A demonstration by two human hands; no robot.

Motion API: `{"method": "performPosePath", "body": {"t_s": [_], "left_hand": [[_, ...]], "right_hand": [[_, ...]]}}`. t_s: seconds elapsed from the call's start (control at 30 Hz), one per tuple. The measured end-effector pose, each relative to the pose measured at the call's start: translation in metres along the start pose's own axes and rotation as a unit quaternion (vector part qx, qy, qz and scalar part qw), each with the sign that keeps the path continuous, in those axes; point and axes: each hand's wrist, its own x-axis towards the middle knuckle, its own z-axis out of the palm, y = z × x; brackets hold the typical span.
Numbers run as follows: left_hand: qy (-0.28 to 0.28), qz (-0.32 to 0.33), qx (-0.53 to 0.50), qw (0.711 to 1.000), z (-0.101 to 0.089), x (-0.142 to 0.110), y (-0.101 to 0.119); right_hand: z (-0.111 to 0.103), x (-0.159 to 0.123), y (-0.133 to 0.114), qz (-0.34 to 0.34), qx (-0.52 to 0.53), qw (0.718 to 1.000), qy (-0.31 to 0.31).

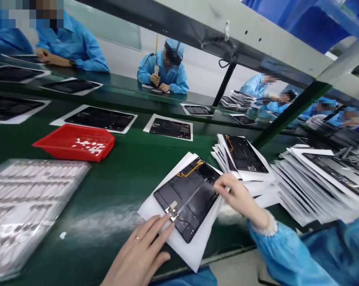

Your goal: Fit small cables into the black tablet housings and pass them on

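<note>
A black tablet back housing (pixel 194 198) lies on white paper sheets (pixel 191 256) at a slant before me. An orange flex cable (pixel 189 171) runs along its far end, and a small circuit board (pixel 171 213) sits near its left edge. My left hand (pixel 143 248) is open, its outstretched fingertips touching the housing beside the board. My right hand (pixel 234 194) is closed, thumb and fingers pinched together over the housing's right edge. Whatever the pinch holds is too small or blurred to make out.
A red tray (pixel 78 133) holds small white pieces. Left of me lies a clear plastic tray (pixel 38 214) of parts. Stacked housings on paper (pixel 246 153) stand at right, with another stack (pixel 316 186) beyond. More housings line the green bench; a green post (pixel 289 113) rises right. Several people work opposite.
</note>
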Motion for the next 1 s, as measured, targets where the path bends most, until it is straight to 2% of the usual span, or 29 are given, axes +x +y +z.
{"method": "performPosePath", "body": {"t_s": [0.1, 0.2, 0.37, 0.6, 0.7, 0.8, 0.9, 1.0], "left_hand": [[-0.028, 0.058, 0.049, 0.997, 0.012, 0.002, 0.002], [-0.029, 0.055, 0.068, 0.996, 0.016, 0.002, 0.004], [-0.019, 0.053, 0.064, 0.996, 0.013, 0.005, 0.004], [-0.010, 0.067, 0.071, 0.995, 0.012, 0.005, 0.002], [-0.011, 0.065, 0.069, 0.995, 0.013, 0.006, 0.002], [-0.016, 0.062, 0.066, 0.996, 0.014, 0.006, 0.001], [-0.019, 0.064, 0.066, 0.996, 0.016, 0.006, 0.000], [-0.016, 0.068, 0.062, 0.996, 0.017, 0.006, -0.002]], "right_hand": [[-0.017, -0.001, 0.046, 0.037, -0.036, 0.998, -0.020], [-0.013, -0.001, 0.060, 0.042, -0.050, 0.996, -0.059], [-0.002, 0.003, 0.063, 0.031, -0.072, 0.992, -0.101], [-0.002, 0.011, 0.062, 0.018, -0.131, 0.982, -0.135], [0.002, 0.013, 0.047, 0.001, -0.252, 0.958, -0.134], [0.006, 0.014, 0.027, -0.033, -0.389, 0.908, -0.150], [0.003, 0.021, 0.019, -0.007, -0.401, 0.895, -0.195], [-0.011, 0.037, 0.031, 0.048, -0.354, 0.901, -0.248]]}}
